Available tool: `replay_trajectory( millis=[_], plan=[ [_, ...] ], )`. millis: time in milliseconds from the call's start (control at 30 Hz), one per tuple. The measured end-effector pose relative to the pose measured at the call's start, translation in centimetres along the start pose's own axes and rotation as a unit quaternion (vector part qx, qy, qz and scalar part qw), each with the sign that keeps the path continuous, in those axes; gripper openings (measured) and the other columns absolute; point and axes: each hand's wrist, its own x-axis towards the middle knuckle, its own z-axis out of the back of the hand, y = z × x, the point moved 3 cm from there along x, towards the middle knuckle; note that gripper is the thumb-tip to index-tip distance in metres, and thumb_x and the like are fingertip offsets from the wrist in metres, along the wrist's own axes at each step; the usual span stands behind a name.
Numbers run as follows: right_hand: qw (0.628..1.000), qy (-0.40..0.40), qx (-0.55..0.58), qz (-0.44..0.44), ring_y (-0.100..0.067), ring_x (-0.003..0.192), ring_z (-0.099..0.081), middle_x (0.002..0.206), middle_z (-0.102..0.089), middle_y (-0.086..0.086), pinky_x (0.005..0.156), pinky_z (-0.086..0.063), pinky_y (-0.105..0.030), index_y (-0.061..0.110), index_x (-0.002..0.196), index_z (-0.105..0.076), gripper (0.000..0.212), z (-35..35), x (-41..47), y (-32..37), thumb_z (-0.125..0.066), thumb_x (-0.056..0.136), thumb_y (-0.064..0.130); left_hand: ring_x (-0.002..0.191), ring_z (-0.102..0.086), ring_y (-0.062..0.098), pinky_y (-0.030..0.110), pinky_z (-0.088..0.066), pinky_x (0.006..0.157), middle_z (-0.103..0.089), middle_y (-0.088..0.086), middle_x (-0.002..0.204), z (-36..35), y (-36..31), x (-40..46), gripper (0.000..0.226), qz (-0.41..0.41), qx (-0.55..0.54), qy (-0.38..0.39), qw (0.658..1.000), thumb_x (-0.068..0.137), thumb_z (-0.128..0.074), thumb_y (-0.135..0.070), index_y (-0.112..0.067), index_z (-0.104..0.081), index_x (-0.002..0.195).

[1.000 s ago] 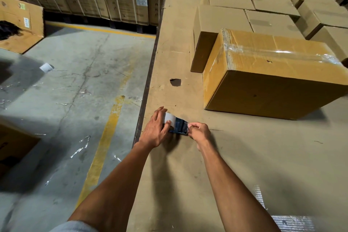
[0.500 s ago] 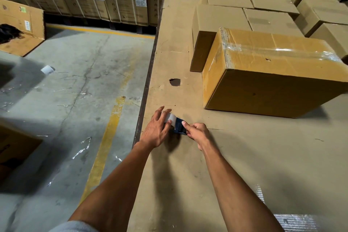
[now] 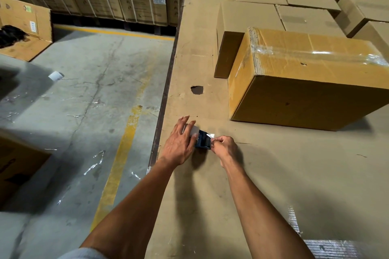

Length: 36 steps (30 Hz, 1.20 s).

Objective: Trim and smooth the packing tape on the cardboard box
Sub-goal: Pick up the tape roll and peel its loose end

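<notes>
**Tape dispenser in both hands, box waiting**

Warehouse floor comes first on the left: grey concrete with a yellow painted line point(image 3: 124, 153) and scraps of clear film, tall printed cartons against the back wall. Next to it runs the broad brown cardboard-covered worktable point(image 3: 273, 185). Near its left edge the left hand point(image 3: 179, 146) lies over a small dark blue tape dispenser with a white roll point(image 3: 201, 140), fingers spread and curved over the roll, pinning it down. Touching its other end, the right hand point(image 3: 224, 146) pinches what looks like the loose glossy tape end between thumb and fingertips. Well apart, further right, sits the yellow-brown cardboard box point(image 3: 305, 99), clear packing tape point(image 3: 315, 52) running along its top, wrinkled at both ends. That film looks thin, slick and clingy; I would take it by a free edge and press the stiff board beneath it.
</notes>
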Motion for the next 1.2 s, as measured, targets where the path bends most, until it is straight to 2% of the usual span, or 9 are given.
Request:
replay_trajectory(
  millis=[100, 267, 367, 633, 733, 800, 967, 1067, 1200],
  plan=[
    [1.0, 0.003, 0.029, -0.005, -0.025, 0.078, -0.078, 0.077, -0.079, 0.002, 0.077, -0.067, -0.048, 0.037, 0.076, -0.077, 0.009, -0.2, 0.7, -0.3, -0.078, 0.067, 0.035, 0.164, -0.015, 0.031, 0.047, -0.026, 0.131, -0.024, 0.013, 0.174, -0.3, -0.6, 0.4, 0.064, 0.02, 0.015, -0.003, 1.0, 0.109, -0.039, -0.061, -0.017, -0.039, 0.155],
    [0.995, 0.008, 0.095, -0.007, -0.027, 0.079, -0.079, 0.079, -0.078, -0.008, 0.079, -0.067, -0.047, 0.017, 0.072, -0.075, 0.018, 1.7, -4.9, 3.3, -0.073, 0.081, 0.001, 0.163, -0.018, 0.034, 0.051, -0.025, 0.131, -0.028, 0.016, 0.172, -0.9, -0.3, 0.6, 0.063, 0.027, 0.001, -0.007, 1.0, 0.111, -0.042, -0.052, -0.012, -0.035, 0.159],
    [0.991, 0.01, 0.136, -0.015, -0.026, 0.079, -0.078, 0.084, -0.077, -0.013, 0.081, -0.067, -0.043, 0.012, 0.077, -0.072, 0.023, 2.0, -5.6, 3.6, -0.066, 0.09, -0.006, 0.164, -0.016, 0.03, 0.047, -0.021, 0.133, -0.026, 0.013, 0.175, -0.4, 0.3, 0.7, 0.062, 0.033, -0.051, -0.009, 0.998, 0.113, -0.044, -0.046, -0.013, -0.033, 0.164],
    [0.97, 0.034, 0.241, -0.013, -0.045, 0.104, -0.072, 0.116, -0.068, -0.038, 0.093, -0.059, -0.045, 0.003, 0.085, -0.057, 0.019, 1.9, -6.8, 4.4, -0.058, 0.102, -0.005, 0.164, -0.021, 0.027, 0.046, -0.022, 0.133, -0.026, 0.011, 0.176, -0.1, 1.3, 1.1, 0.068, 0.068, -0.122, -0.029, 0.99, 0.11, -0.038, -0.047, -0.01, -0.033, 0.166],
    [0.967, 0.058, 0.247, -0.006, -0.039, 0.106, -0.069, 0.114, -0.068, -0.03, 0.095, -0.056, -0.041, -0.003, 0.1, -0.057, 0.007, 2.3, -7.2, 4.5, -0.053, 0.105, -0.006, 0.165, -0.013, 0.03, 0.049, -0.013, 0.134, -0.022, 0.013, 0.177, 0.1, -0.1, 1.3, 0.066, 0.034, 0.007, -0.014, 0.999, 0.109, -0.026, -0.043, -0.012, -0.03, 0.167],
    [0.968, 0.071, 0.241, -0.003, -0.041, 0.11, -0.071, 0.12, -0.068, -0.032, 0.094, -0.057, -0.04, 0.0, 0.096, -0.056, 0.012, 2.3, -6.9, 4.1, -0.051, 0.105, -0.005, 0.166, -0.006, 0.028, 0.047, -0.008, 0.135, -0.017, 0.012, 0.179, -0.2, -1.2, 1.6, 0.065, 0.0, 0.097, 0.007, 0.995, 0.111, -0.021, -0.043, -0.013, -0.025, 0.169],
    [0.966, 0.075, 0.247, 0.004, -0.036, 0.101, -0.072, 0.12, -0.068, -0.032, 0.09, -0.06, -0.038, 0.005, 0.089, -0.055, 0.019, 2.6, -6.9, 3.6, -0.051, 0.106, -0.003, 0.167, 0.0, 0.03, 0.052, -0.017, 0.133, -0.011, 0.011, 0.179, -0.7, -1.3, 1.9, 0.065, -0.003, 0.121, 0.021, 0.992, 0.114, -0.035, -0.047, -0.015, -0.025, 0.169],
    [0.961, 0.078, 0.263, 0.019, -0.03, 0.093, -0.07, 0.117, -0.064, -0.031, 0.071, -0.064, -0.025, 0.006, 0.088, -0.052, 0.021, 2.7, -7.0, 4.1, -0.049, 0.107, -0.002, 0.166, -0.004, 0.033, 0.051, -0.018, 0.134, -0.014, 0.015, 0.178, -0.9, -0.9, 2.0, 0.067, -0.001, 0.127, 0.013, 0.992, 0.113, -0.026, -0.05, -0.013, -0.024, 0.169],
    [0.947, 0.089, 0.308, 0.022, -0.026, 0.089, -0.066, 0.123, -0.06, -0.035, 0.07, -0.065, -0.026, 0.007, 0.089, -0.046, 0.022, 2.9, -6.9, 4.6, -0.047, 0.108, -0.002, 0.164, -0.018, 0.035, 0.051, -0.022, 0.133, -0.026, 0.016, 0.175, -0.3, 0.3, 2.2, 0.069, 0.037, 0.004, -0.02, 0.999, 0.111, -0.033, -0.053, -0.012, -0.034, 0.167]
  ],
)
